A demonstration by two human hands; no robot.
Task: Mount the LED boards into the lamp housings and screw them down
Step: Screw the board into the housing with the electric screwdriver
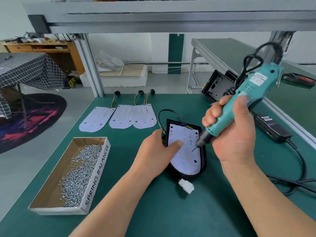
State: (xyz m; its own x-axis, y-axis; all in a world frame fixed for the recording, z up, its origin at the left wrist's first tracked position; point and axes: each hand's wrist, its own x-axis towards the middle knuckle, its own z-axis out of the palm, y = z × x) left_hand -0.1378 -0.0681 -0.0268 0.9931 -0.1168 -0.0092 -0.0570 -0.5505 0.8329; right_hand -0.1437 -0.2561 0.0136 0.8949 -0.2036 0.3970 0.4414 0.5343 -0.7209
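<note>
At three o'clock of the cardboard screw box point(51, 190), the left hand point(153, 149) is pinching the white tongue-shaped LED board point(186, 158) into its black plastic lamp housing point(203, 161) while the right hand point(234, 134) is clutching a teal electric screwdriver point(239, 100) whose tilt is probably risking a board-scratching slip.

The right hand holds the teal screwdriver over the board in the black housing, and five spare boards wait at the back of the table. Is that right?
Not quite. The head view shows three spare boards at the back of the table, not five. The rest holds: the right hand holds the teal screwdriver over the board in the black housing.
</note>
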